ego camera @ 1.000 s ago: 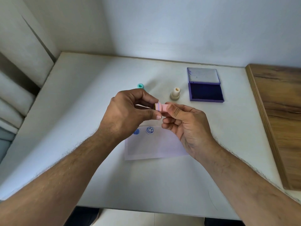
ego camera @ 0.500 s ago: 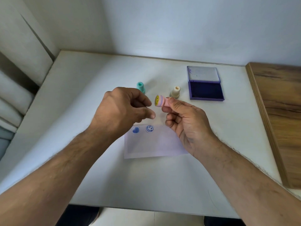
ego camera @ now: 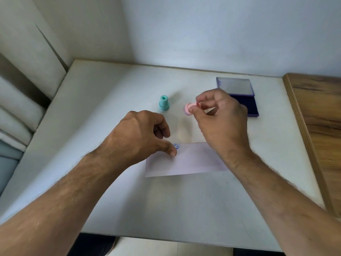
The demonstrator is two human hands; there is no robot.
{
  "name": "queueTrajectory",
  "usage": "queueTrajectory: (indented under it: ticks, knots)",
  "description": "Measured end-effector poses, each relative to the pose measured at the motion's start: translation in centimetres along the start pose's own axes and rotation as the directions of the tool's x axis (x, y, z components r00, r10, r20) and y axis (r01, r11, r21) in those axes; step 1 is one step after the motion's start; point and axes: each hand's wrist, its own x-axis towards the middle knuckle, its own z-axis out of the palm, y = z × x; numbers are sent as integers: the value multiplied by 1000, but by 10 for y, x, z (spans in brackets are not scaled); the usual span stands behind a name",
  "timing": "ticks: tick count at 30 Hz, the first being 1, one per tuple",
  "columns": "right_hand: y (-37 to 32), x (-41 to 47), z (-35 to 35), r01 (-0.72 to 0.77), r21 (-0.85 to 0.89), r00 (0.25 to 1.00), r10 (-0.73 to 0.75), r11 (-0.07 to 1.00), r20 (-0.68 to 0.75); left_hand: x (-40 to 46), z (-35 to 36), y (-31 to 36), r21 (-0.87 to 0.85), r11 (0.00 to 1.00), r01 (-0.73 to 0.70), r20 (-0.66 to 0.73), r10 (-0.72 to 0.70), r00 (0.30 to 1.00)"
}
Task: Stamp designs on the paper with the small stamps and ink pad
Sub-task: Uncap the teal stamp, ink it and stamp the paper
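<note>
My right hand [ego camera: 221, 124] pinches a small pink stamp [ego camera: 188, 108] by its handle, above the table beyond the paper. My left hand [ego camera: 142, 137] hovers over the left end of the pale lilac paper [ego camera: 190, 160], fingers loosely curled, thumb tip touching the sheet and nothing held. A blue smiley print [ego camera: 176, 145] shows beside that thumb. A teal stamp [ego camera: 163, 102] stands upright farther back. The open purple ink pad [ego camera: 249, 106] lies at the back right, partly behind my right hand. The beige stamp is hidden.
The white table [ego camera: 92, 126] meets a wall at the back. A wooden surface [ego camera: 321, 126] borders it on the right. Cushions [ego camera: 16, 108] lie along the left side.
My hands have parted: the left dropped onto the paper, covering the heart print. The right carried the pink stamp up and toward the ink pad, turning its face downward.
</note>
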Motion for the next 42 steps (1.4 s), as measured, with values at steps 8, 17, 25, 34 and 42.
queueTrajectory:
  ticks: [8, 17, 25, 34, 42]
  knots:
    - [1, 5, 19, 258, -238, 966, -252, 936, 56, 10, 5, -5, -90, 996, -5, -223, -16, 975]
    - [4, 6, 25, 203, -235, 979, -194, 950, 64, 17, 8, -10, -111, 994, -8, -258, -21, 966]
    - [-4, 1, 19, 278, -244, 958, -286, 929, 5, 18, 9, -14, -117, 993, -32, -315, -6, 949]
    - [-31, 7, 42, 522, -531, 848, -471, 668, 242, 28, 6, -12, -98, 995, -33, -386, -8, 923]
    - [-37, 28, 48, 437, -534, 899, -326, 724, 293, 33, 4, -18, -145, 989, 35, -416, -94, 905]
